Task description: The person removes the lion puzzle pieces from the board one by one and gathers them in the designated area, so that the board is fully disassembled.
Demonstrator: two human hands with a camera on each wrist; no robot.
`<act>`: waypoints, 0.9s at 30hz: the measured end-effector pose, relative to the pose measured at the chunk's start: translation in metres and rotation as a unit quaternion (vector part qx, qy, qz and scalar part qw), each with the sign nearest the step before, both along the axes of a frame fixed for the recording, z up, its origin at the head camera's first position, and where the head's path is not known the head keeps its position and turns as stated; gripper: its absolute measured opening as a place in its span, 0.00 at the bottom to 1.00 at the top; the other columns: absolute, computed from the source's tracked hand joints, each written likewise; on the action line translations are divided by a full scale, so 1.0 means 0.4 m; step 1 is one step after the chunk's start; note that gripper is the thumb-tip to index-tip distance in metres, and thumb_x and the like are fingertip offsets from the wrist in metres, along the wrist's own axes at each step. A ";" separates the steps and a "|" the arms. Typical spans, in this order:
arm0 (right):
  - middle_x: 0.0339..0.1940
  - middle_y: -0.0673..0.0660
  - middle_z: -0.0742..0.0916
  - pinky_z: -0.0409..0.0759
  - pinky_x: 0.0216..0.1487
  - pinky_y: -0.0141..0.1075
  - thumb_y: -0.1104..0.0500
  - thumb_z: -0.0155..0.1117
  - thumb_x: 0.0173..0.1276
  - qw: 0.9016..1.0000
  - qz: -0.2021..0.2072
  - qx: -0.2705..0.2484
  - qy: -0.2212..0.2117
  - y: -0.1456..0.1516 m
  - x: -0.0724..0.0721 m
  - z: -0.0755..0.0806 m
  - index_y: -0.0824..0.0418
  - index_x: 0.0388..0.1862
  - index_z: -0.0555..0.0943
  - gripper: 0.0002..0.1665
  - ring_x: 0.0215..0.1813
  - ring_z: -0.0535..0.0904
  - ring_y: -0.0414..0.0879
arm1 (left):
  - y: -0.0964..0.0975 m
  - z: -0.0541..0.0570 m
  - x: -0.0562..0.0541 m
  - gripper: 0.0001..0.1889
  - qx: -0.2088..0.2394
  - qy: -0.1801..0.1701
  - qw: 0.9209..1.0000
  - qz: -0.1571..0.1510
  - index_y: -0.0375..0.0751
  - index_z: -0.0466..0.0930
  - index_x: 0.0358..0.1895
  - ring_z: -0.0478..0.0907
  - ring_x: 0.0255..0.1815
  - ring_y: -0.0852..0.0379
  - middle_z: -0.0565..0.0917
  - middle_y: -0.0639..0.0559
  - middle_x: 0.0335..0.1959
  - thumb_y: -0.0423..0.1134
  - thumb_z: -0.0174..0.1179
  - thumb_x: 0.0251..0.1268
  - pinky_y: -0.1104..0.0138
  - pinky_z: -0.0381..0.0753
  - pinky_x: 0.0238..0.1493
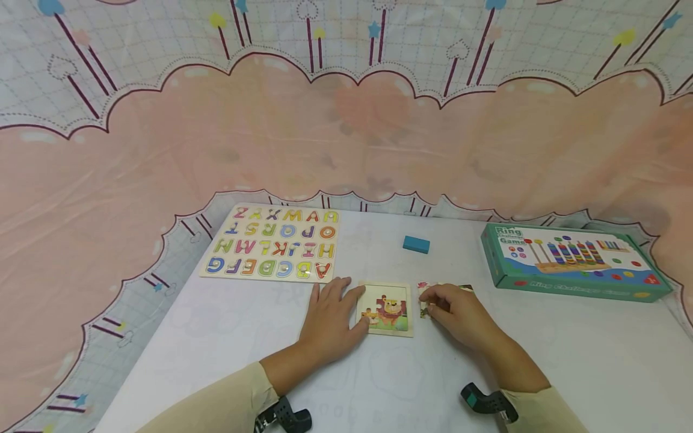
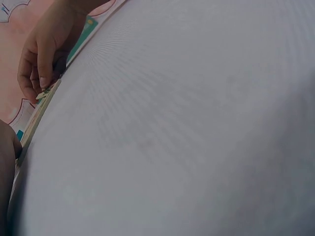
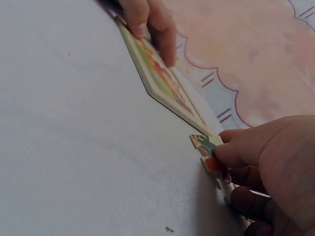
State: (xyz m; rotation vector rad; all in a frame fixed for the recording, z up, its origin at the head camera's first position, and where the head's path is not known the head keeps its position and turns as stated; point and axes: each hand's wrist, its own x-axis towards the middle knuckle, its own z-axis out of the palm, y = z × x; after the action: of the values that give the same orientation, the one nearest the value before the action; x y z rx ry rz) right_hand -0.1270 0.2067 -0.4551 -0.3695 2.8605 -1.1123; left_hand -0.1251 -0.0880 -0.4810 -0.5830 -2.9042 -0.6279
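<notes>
My left hand [image 1: 332, 322] rests on the left edge of a small square wooden puzzle tray [image 1: 385, 290], its fingers extended. Inside the tray is a picture of a lion with a smaller animal on grass; its upper part is plain cream. Just right of the tray, my right hand [image 1: 460, 313] pinches a jigsaw piece [image 3: 213, 163] between thumb and fingers. That piece shows green and orange in the right wrist view. More puzzle pieces [image 1: 467, 287] lie beneath and behind the right hand, mostly hidden by it.
An alphabet board [image 1: 271, 269] with colourful letters lies at the back left of the white table [image 1: 390, 385]. A blue block [image 1: 416, 244] sits behind the tray. At the right stands a green Ring Challenge Game box [image 1: 574, 287]. Patterned cloth [image 1: 325, 144] hangs behind.
</notes>
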 end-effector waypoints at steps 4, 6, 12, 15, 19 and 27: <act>0.48 0.49 0.87 0.79 0.43 0.33 0.65 0.69 0.75 1.000 -0.002 0.002 0.005 0.003 0.001 -0.003 0.54 0.54 0.88 0.12 0.43 0.76 0.45 | 0.000 0.004 0.001 0.32 0.002 -0.004 1.000 -0.002 0.51 0.75 0.77 0.60 0.83 0.44 0.69 0.44 0.79 0.56 0.61 0.72 0.36 0.44 0.82; 0.50 0.50 0.88 0.80 0.44 0.33 0.65 0.70 0.75 1.000 -0.005 -0.008 0.001 0.005 0.002 0.000 0.55 0.56 0.88 0.14 0.44 0.77 0.45 | -0.001 0.005 0.002 0.33 0.003 -0.008 1.000 -0.002 0.51 0.75 0.77 0.59 0.83 0.44 0.69 0.44 0.80 0.56 0.61 0.72 0.36 0.43 0.82; 0.51 0.53 0.89 0.82 0.44 0.33 0.64 0.69 0.75 0.997 0.008 -0.072 -0.025 0.008 -0.003 0.023 0.58 0.63 0.84 0.19 0.44 0.80 0.47 | -0.001 0.007 0.002 0.34 0.004 -0.017 1.000 -0.005 0.51 0.74 0.78 0.58 0.83 0.44 0.68 0.44 0.80 0.57 0.62 0.71 0.35 0.43 0.82; 0.51 0.52 0.87 0.82 0.43 0.34 0.61 0.71 0.75 0.995 0.025 -0.084 -0.047 -0.001 -0.013 0.035 0.56 0.64 0.84 0.20 0.47 0.79 0.49 | -0.003 0.010 0.001 0.35 0.005 -0.019 1.000 -0.006 0.51 0.74 0.78 0.59 0.83 0.44 0.68 0.44 0.80 0.57 0.63 0.70 0.35 0.43 0.82; 0.54 0.51 0.87 0.84 0.50 0.42 0.59 0.71 0.75 0.992 0.073 -0.083 -0.067 -0.021 -0.033 0.047 0.53 0.64 0.85 0.20 0.53 0.79 0.51 | -0.005 0.011 0.001 0.35 0.005 -0.023 1.000 -0.009 0.51 0.74 0.78 0.58 0.83 0.44 0.67 0.43 0.80 0.58 0.62 0.70 0.35 0.42 0.82; 0.59 0.47 0.88 0.75 0.69 0.60 0.60 0.73 0.73 0.973 0.224 -0.041 -0.038 -0.073 -0.089 0.052 0.54 0.63 0.86 0.20 0.65 0.80 0.50 | -0.003 0.011 0.002 0.37 -0.005 -0.029 0.999 -0.019 0.51 0.71 0.80 0.54 0.85 0.45 0.63 0.44 0.83 0.62 0.60 0.71 0.34 0.41 0.81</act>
State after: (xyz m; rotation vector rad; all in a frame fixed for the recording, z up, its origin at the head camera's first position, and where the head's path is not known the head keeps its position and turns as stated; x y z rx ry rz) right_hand -0.1625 0.1775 -0.4342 -0.9003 2.4849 -1.1205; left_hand -0.1243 -0.0891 -0.4767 -0.6323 -2.9591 -0.6453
